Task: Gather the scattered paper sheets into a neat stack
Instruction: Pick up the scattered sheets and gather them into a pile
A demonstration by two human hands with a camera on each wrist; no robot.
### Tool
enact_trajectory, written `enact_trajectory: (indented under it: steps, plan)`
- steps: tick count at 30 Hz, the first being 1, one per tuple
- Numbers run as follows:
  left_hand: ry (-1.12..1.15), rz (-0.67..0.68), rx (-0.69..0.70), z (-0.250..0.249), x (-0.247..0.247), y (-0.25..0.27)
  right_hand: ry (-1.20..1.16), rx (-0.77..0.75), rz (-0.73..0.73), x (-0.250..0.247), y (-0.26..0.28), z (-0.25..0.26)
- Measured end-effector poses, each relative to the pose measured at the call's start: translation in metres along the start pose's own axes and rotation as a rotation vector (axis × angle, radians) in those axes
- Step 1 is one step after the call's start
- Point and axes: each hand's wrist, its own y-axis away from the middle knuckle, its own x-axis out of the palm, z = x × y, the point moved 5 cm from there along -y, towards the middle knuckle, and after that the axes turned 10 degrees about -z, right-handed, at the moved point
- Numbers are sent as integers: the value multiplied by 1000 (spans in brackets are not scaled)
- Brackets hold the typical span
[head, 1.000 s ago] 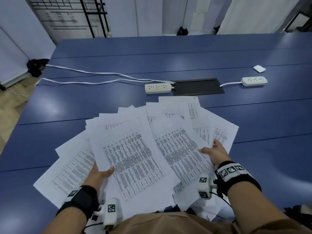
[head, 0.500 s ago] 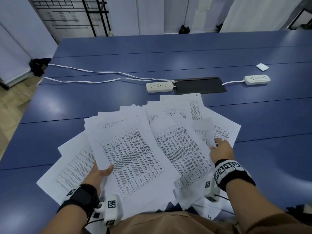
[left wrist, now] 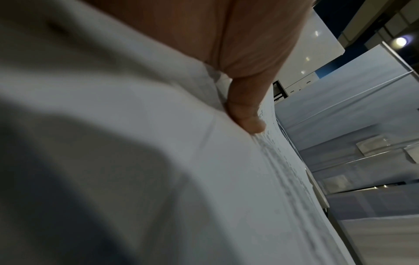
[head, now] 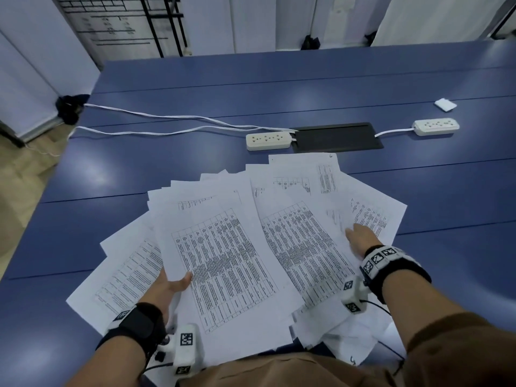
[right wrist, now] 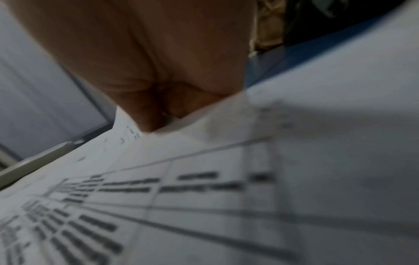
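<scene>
Left hand pinching the edge of a printed sheet, thumb on top. Right hand flat, fingers straight, pressing paper sheets fanned over blue worktop. Risk: sheets overhanging near edge, inward sweep likely to drop or crumple them.

Head view evenly lit with soft glare; wrist views dim, blurred.
</scene>
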Motion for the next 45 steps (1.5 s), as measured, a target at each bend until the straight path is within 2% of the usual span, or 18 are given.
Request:
enact_trajectory:
  steps: [5, 8, 10, 13, 16, 19, 22, 26, 28, 31, 35, 38, 40, 43, 45]
  plan:
    - [-11, 7, -11, -1, 1, -1, -76, -74, 189, 20, 5, 29]
    - [-20, 12, -14, -3, 3, 1, -125, -76, 228, 35, 5, 34]
    - [-32, 12, -19, -3, 2, 1, -176, -105, 139, 38, 5, 36]
    - [-6, 26, -20, -4, 2, 3, -208, -168, -88, 21, 8, 42]
    - [12, 21, -10, -4, 1, 4, -203, -253, -256, -17, 13, 52]
    - [-23, 0, 32, -4, 2, 6, -337, -341, -344, -64, 29, 72]
    - [-6, -1, 57, -5, 10, 12, -479, -468, -371, -107, 60, 102]
    - [29, 11, 75, -12, 26, 13, -783, -591, -250, -144, 98, 140]
    - [-39, 43, 82, -18, 36, 11, -860, -600, -193, -149, 102, 151]
    - [-181, 66, 111, -20, 45, 1, -861, -538, -97, -124, 89, 154]
    - [-273, 53, 87, -13, 47, -3, -619, -397, 23, -46, 66, 128]
    - [-137, 2, -54, -21, 55, 16, -434, -269, 152, 13, 61, 98]
    - [-93, 20, -103, -24, 58, 24, -331, -209, 186, 38, 65, 83]
    - [-165, 26, -5, -22, 60, 18, -225, -174, 254, 67, 71, 69]
    - [-269, -13, 81, -19, 55, 6, -210, -170, 234, 74, 66, 65]
